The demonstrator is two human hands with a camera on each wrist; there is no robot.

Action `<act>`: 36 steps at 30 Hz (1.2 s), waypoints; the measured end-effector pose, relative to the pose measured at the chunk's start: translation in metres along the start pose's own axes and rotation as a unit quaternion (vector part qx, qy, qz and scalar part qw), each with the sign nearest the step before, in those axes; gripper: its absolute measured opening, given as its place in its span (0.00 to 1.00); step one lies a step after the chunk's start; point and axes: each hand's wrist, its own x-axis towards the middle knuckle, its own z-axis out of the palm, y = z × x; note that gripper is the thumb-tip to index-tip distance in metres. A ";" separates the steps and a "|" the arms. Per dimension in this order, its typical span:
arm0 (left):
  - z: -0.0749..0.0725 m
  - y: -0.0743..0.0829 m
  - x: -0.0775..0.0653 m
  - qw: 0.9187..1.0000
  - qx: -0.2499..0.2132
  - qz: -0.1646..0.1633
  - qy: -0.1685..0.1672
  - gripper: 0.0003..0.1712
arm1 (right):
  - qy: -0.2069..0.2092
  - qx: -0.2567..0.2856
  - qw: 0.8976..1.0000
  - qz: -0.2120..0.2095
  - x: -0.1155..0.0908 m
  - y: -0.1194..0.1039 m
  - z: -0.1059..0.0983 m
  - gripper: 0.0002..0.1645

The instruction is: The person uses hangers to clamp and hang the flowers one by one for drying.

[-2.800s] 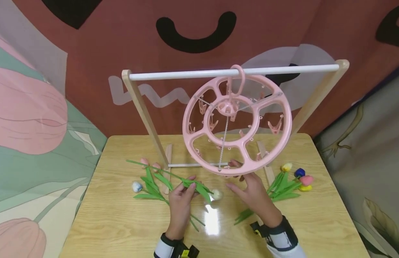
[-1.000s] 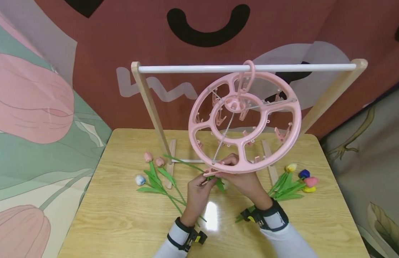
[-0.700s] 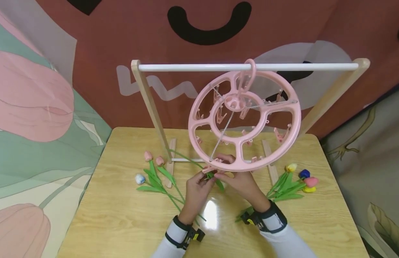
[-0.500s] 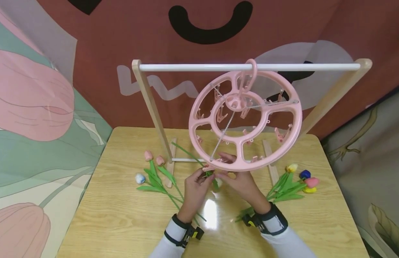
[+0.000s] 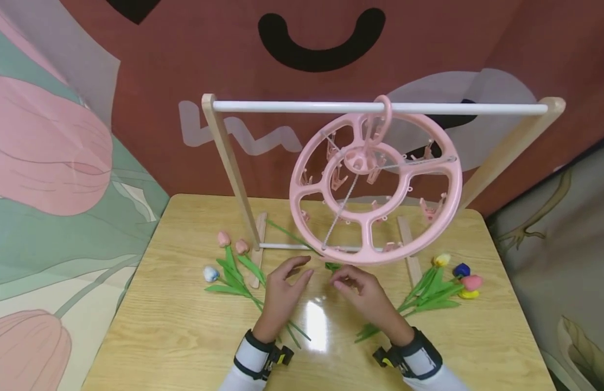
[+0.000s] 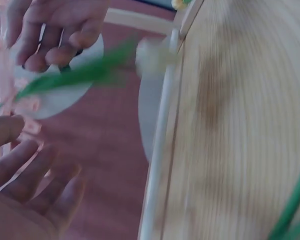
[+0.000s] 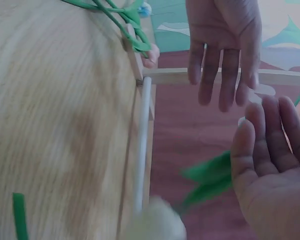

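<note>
A white tulip (image 6: 152,57) with green leaves hangs head down, blurred, at the near rim of a pink round clip hanger (image 5: 368,254). In the head view its stem (image 5: 288,232) slants up to the left behind the hanger, and the flower head is hidden. My left hand (image 5: 284,293) is held apart from it on the left, fingers spread and holding nothing. To the right, my right hand (image 5: 367,296) has loosely bent fingers and no object in them, close to the tulip's leaves (image 5: 333,266).
The hanger hooks over the white bar (image 5: 292,107) of a wooden stand. On the table's left lie two pink tulips (image 5: 224,239) and a light blue one (image 5: 211,273). A bunch of several tulips (image 5: 431,290), yellow, blue and pink, lies at the right. Small pink clips (image 5: 430,209) dangle around the hanger.
Both hands worked together at the hanger's near rim with the white tulip and a clip. Now they have let go and drawn apart toward me, and the tulip hangs from the hanger.
</note>
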 end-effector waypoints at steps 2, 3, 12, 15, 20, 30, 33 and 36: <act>-0.008 -0.001 -0.002 1.000 0.013 -0.007 -0.015 0.14 | -0.013 0.002 1.000 0.004 -0.003 0.001 0.001 0.09; -0.012 -0.002 -0.003 0.999 0.018 -0.011 -0.025 0.12 | -0.021 0.003 1.000 0.006 -0.004 0.001 0.001 0.10; -0.053 -0.013 -0.009 0.972 0.168 -0.033 -0.162 0.10 | -0.064 -0.031 0.997 0.011 -0.008 -0.001 0.006 0.19; -0.069 -0.016 -0.014 0.955 0.227 -0.041 -0.189 0.12 | -0.071 -0.045 0.996 0.000 -0.009 0.002 0.010 0.23; -0.086 -0.026 -0.025 0.921 0.336 -0.013 -0.197 0.21 | -0.083 -0.072 0.994 -0.022 -0.010 0.008 0.015 0.26; -0.096 -0.041 -0.041 0.845 0.504 0.084 -0.157 0.16 | -0.118 -0.100 0.987 0.048 -0.007 0.022 0.022 0.28; -0.098 -0.043 -0.043 0.832 0.526 0.091 -0.154 0.15 | -0.126 -0.113 0.983 0.069 -0.006 0.025 0.024 0.29; -0.100 -0.048 -0.043 0.825 0.535 0.116 -0.145 0.14 | -0.130 -0.119 0.981 0.087 -0.004 0.028 0.025 0.29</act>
